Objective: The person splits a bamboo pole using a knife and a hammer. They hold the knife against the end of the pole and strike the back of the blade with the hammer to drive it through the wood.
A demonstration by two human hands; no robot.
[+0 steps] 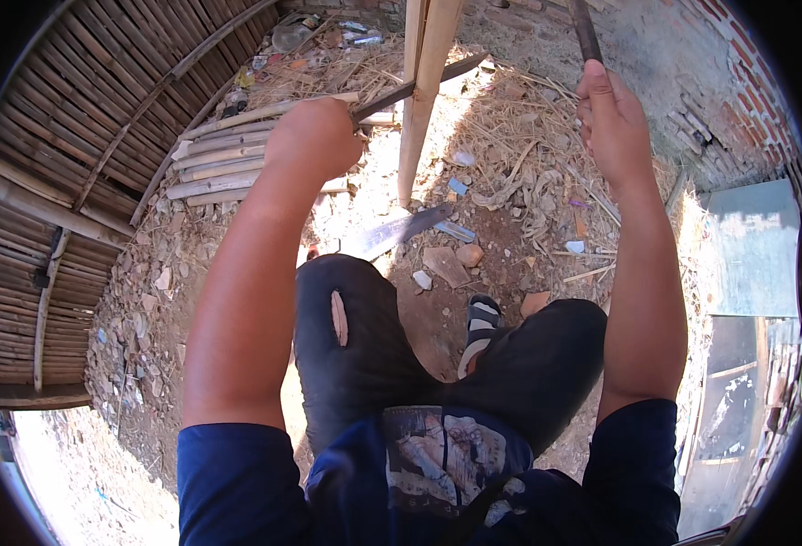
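Observation:
My left hand [314, 138] is closed around the handle end of a long dark-bladed machete [463, 66]. Its blade crosses an upright pale bamboo pole [426, 100] and seems lodged in a lengthwise split, the tip sticking out to the right. In my right hand [615, 118], raised to the right of the pole, a dark stick [584, 29] is gripped near its lower end. The stick's upper end runs out of view. Below the pole, near my left knee, lies a hand saw [392, 233] with a broad metal blade.
Several cut bamboo lengths [223, 164] are piled at the left. Broken tiles, stones and straw litter the dirt ground [433, 332]. A bamboo-slat wall [82, 118] stands left, a worn brick wall [692, 82] behind right, and a pale blue-green panel [754, 246] at the right.

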